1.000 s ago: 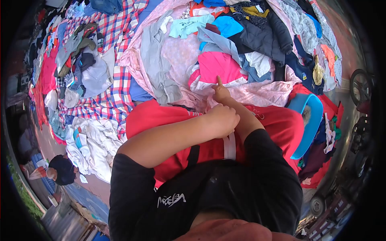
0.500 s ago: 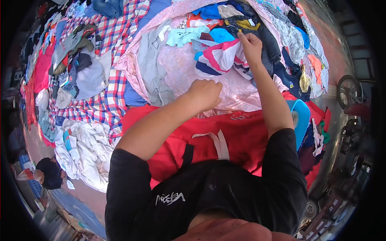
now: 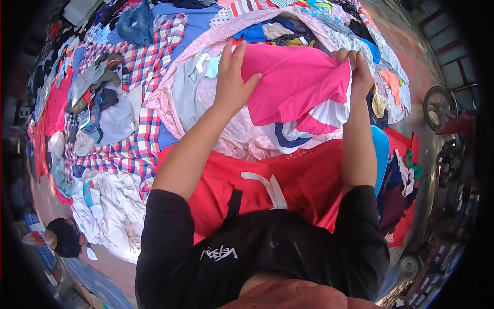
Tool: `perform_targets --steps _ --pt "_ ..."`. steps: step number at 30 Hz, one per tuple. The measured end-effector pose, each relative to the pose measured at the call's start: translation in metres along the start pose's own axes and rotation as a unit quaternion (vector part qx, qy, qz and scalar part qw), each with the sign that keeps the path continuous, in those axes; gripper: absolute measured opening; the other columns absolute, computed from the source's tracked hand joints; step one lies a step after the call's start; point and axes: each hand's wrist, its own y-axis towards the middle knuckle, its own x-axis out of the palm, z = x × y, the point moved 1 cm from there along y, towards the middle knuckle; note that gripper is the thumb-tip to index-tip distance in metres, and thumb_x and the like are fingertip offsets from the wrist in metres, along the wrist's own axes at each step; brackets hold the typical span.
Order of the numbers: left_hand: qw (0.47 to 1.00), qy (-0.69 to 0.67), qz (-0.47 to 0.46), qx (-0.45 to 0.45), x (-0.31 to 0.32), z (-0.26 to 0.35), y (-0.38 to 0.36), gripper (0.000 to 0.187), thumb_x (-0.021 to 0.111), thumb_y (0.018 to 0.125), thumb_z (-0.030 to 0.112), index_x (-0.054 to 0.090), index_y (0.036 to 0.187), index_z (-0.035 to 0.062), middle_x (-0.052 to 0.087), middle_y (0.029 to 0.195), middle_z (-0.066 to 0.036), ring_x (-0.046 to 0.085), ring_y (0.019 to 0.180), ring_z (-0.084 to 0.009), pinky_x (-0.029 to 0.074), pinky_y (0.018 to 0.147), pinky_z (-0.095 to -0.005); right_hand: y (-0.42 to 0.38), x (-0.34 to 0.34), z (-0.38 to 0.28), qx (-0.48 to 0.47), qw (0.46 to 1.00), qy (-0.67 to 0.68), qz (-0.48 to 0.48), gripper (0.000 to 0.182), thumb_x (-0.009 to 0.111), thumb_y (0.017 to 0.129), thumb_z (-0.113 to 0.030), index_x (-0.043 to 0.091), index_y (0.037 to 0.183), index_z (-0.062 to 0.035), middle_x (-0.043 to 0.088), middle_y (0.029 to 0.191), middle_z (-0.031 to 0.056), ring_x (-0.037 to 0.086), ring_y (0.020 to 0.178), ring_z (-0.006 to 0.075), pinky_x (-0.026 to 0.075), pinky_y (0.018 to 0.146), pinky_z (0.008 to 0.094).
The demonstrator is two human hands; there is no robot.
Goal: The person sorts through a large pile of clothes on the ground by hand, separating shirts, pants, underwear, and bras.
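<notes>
A bright pink garment with white and navy parts hangs spread in front of me over the heap of clothes. My right hand has its fingers curled round the upper right edge of it. At the opposite edge is my left hand, fingers raised and apart, with the thumb pointing toward the pink fabric. Below the garment lies a pale pink patterned sheet, partly covered by it. Grey clothing rests on the sheet to the left of my left hand.
Red fabric covers my lap, and a light blue plastic edge shows at my right. Checkered cloth with more clothes lies at left, above a white pile. A person is at the lower left; a wheel stands at right.
The pink garment, earlier bunched in my right hand, is now lifted and spread open, its pink side showing. My left hand has gone from a fist to spread fingers and moved up and left.
</notes>
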Motion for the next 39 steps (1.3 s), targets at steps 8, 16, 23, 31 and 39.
perform_targets --steps 8,16,23,31,39 --pt "0.803 -0.323 -0.417 -0.277 0.064 -0.020 -0.043 0.057 0.076 0.087 0.022 0.057 0.136 -0.0013 0.068 0.121 -0.016 0.065 0.108 -0.0209 0.050 0.092 -0.0338 -0.020 0.009 0.027 0.051 0.979 0.198 0.010 0.040 0.045 0.102 -0.034 0.038 0.069 -0.0142 0.047 0.074 0.0060 0.044 0.078 0.0235 0.038 0.074 0.0380" --pt "0.768 -0.475 -0.241 -0.355 0.003 0.003 0.011 0.037 0.060 0.101 0.031 0.067 0.117 -0.0016 0.071 0.110 -0.010 0.069 0.093 -0.0150 0.055 0.082 -0.0290 -0.014 -0.071 0.024 0.144 0.852 -0.453 0.221 0.041 0.074 0.088 -0.018 0.064 0.120 0.0054 0.069 0.111 0.0123 0.064 0.101 0.0165 0.048 0.089 0.0281" --pt "0.673 -0.594 -0.191 -0.396 -0.006 -0.007 0.024 0.045 0.052 0.105 0.038 0.059 0.127 0.0002 0.069 0.115 -0.011 0.070 0.100 -0.0199 0.058 0.085 -0.0337 -0.033 -0.021 0.071 0.231 0.802 -0.536 -0.124 0.068 0.079 0.080 -0.011 0.051 0.140 0.0004 0.060 0.133 0.0171 0.065 0.109 0.0262 0.051 0.096 0.0359" --pt "0.600 -0.676 -0.205 -0.375 -0.025 0.015 0.029 0.049 0.047 0.106 0.039 0.055 0.134 0.0007 0.067 0.121 -0.013 0.069 0.106 -0.0226 0.058 0.090 -0.0358 -0.041 0.030 0.107 0.014 0.769 -0.625 -0.136 0.104 0.087 0.069 -0.020 0.028 0.154 -0.0048 0.031 0.155 0.0290 0.051 0.128 0.0454 0.047 0.104 0.0468" --pt "0.613 -0.685 -0.169 -0.354 -0.031 0.006 0.033 0.052 0.045 0.105 0.042 0.056 0.134 0.0005 0.069 0.119 -0.014 0.071 0.104 -0.0227 0.059 0.089 -0.0346 -0.038 0.026 0.116 -0.114 0.716 -0.676 -0.132 0.102 0.082 0.073 -0.014 0.024 0.157 -0.0113 0.026 0.160 0.0259 0.045 0.134 0.0460 0.044 0.105 0.0477"
